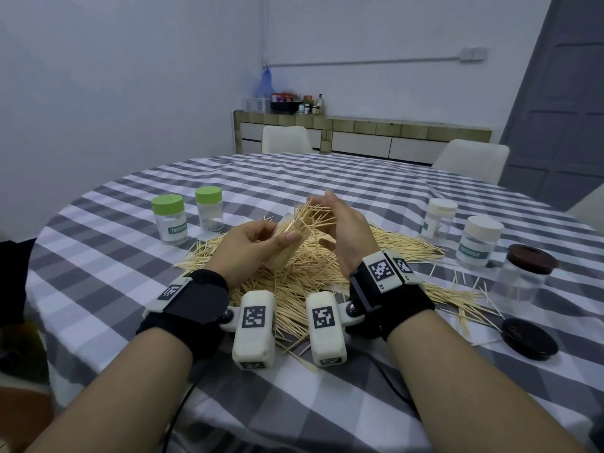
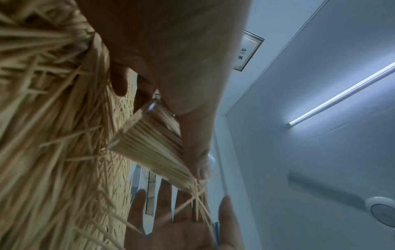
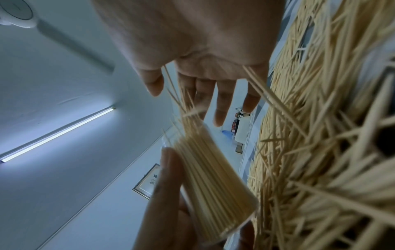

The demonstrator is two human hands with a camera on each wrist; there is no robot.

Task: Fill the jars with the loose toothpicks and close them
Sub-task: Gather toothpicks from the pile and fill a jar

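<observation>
Your left hand (image 1: 248,243) grips a clear cylindrical plastic jar (image 1: 287,243) packed with pale wooden toothpicks, thumb curled across its near side and fingers wrapped behind it; the jar is tilted, mouth pointing away from you and to the right, and is held just above the large heap of loose pale wooden toothpicks (image 1: 310,273) on the grey-and-white checked tablecloth (image 1: 327,403). In the left wrist view the jar (image 2: 149,143) shows tightly aligned sticks through its wall, with stray sticks fanning out of the mouth. Your right hand (image 1: 343,230) stands edge-up just beyond the jar mouth, palm facing it; in the right wrist view its fingers (image 3: 222,101) are straight and slightly spread, touching the sticks that protrude from the jar (image 3: 213,182). No pinch is visible on that hand. Taking the heap as reference: to its far left stand two clear jars with green lids (image 1: 168,219) (image 1: 209,207), both closed, the nearer one labelled TOOTHPICK. To its right stand two clear jars with cream lids (image 1: 439,217) (image 1: 478,240), both closed. Further right, past scattered single sticks, stands a clear jar with a dark brown lid (image 1: 523,279) resting on top. Near that jar, on your side of it, a loose dark brown round lid (image 1: 529,338) lies flat on the cloth. Beyond the table, two white chairs (image 1: 286,138) face a low sideboard (image 1: 359,135) against the wall.
</observation>
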